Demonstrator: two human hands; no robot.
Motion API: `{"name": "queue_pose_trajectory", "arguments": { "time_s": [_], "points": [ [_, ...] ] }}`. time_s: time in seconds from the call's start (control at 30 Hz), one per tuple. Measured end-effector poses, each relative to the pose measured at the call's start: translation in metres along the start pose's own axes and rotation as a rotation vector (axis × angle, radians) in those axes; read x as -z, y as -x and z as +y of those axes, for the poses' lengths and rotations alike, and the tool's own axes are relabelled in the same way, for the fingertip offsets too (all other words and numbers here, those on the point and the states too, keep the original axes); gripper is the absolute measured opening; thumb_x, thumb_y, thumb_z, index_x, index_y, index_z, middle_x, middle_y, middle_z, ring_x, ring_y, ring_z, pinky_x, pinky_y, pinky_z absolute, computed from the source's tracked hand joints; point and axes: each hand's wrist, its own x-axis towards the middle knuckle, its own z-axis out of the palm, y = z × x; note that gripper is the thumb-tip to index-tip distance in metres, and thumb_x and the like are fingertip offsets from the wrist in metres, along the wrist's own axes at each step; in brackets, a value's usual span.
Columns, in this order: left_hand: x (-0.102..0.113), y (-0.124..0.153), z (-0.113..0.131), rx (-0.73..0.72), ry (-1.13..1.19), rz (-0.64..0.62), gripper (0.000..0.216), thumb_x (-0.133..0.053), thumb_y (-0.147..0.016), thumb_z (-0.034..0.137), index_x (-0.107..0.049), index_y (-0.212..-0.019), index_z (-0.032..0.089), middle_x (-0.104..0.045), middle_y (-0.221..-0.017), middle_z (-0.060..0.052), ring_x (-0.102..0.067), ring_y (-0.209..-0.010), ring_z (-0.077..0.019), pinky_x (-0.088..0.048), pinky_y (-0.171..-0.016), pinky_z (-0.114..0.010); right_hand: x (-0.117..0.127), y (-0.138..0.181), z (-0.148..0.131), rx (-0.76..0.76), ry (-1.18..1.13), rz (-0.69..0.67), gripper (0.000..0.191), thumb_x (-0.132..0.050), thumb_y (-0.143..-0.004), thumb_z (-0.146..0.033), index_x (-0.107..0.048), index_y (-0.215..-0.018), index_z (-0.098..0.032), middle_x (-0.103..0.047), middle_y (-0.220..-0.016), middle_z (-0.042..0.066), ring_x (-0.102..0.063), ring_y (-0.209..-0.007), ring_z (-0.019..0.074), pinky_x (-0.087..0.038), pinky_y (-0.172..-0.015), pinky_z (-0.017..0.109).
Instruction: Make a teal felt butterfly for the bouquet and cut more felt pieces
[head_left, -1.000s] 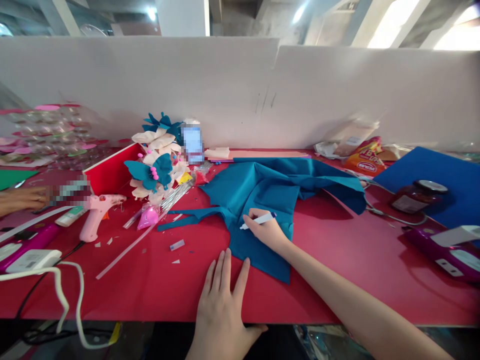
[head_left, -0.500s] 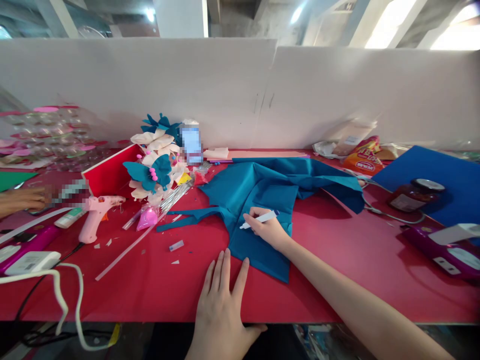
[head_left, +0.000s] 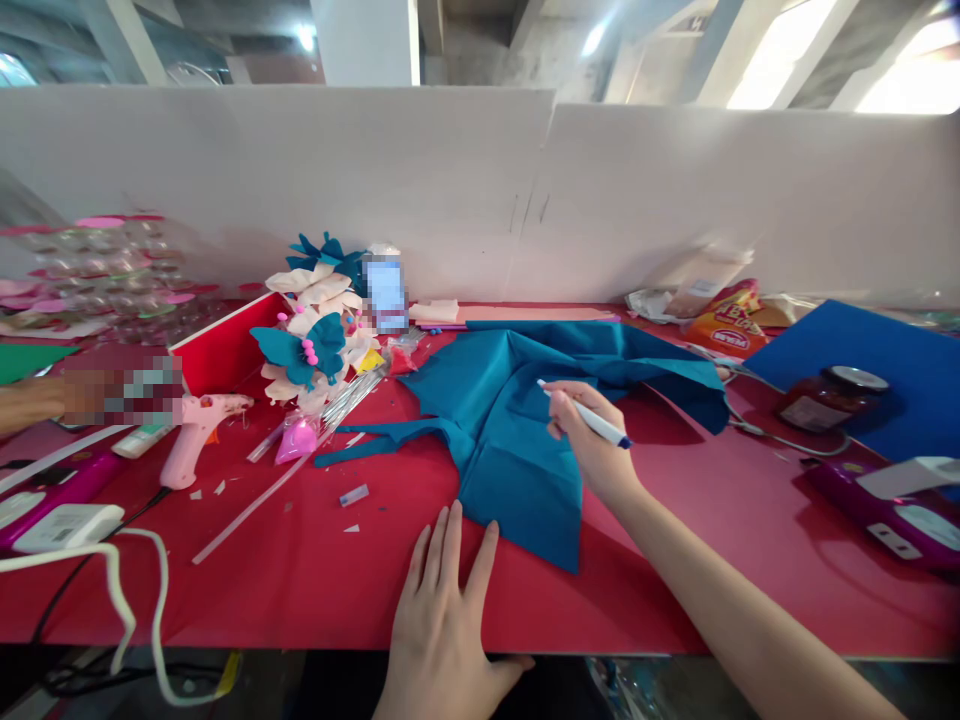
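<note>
A folded, creased teal cloth-like sheet (head_left: 517,510) is spread over the red tabletop before me. My left hand (head_left: 442,610) lies flat with fingers spread, its fingertips by the sheet's lower left edge. In my right hand (head_left: 596,455) is a white marker (head_left: 600,422) with a dark blue end, gripped between thumb and fingers. The marker's tip points up and left over the middle of the sheet; whether it touches I cannot tell. Narrow cut strips (head_left: 382,440) of the sheet reach left. A small clear-blue cap-like piece (head_left: 354,495) lies left of my hand.
Left are a pink glue gun (head_left: 193,435), thin wires (head_left: 352,395), a flower and butterfly decoration (head_left: 307,350), and white cables (head_left: 161,600). A phone (head_left: 386,295) stands behind. Another person's hand (head_left: 97,395) is far left. Right are a dark jar (head_left: 829,400) and purple device (head_left: 885,510).
My right hand has moved up and to the right with the marker, whose tip now points up-left rather than down-left. My left hand has stayed in place.
</note>
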Motion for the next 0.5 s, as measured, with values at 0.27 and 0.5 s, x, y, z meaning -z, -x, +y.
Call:
{"name": "queue_pose_trajectory", "arguments": {
  "time_s": [0.27, 0.5],
  "points": [
    [-0.001, 0.0, -0.001, 0.009, 0.051, 0.028, 0.104, -0.059, -0.061, 0.077, -0.029, -0.146, 0.027, -0.03, -0.151, -0.013, -0.036, -0.133, -0.0342, -0.037, -0.105, -0.046, -0.015, 0.027, 0.02, -0.263, -0.037, -0.535, 0.022, -0.057, -0.083, -0.037, -0.056, -0.073, -0.017, -0.059, -0.059, 0.0, -0.043, -0.047, 0.0091, -0.034, -0.047, 0.023],
    [0.003, -0.001, 0.002, 0.05, 0.073, -0.027, 0.1, -0.059, -0.062, 0.077, -0.029, -0.146, 0.03, -0.031, -0.151, -0.01, -0.035, -0.134, -0.0345, -0.036, -0.105, -0.047, -0.015, 0.027, 0.019, -0.158, 0.178, -0.504, 0.035, -0.052, -0.086, -0.041, -0.048, -0.059, -0.019, -0.056, -0.055, -0.001, -0.042, -0.046, 0.0098, -0.032, -0.045, 0.023]
  ]
}}
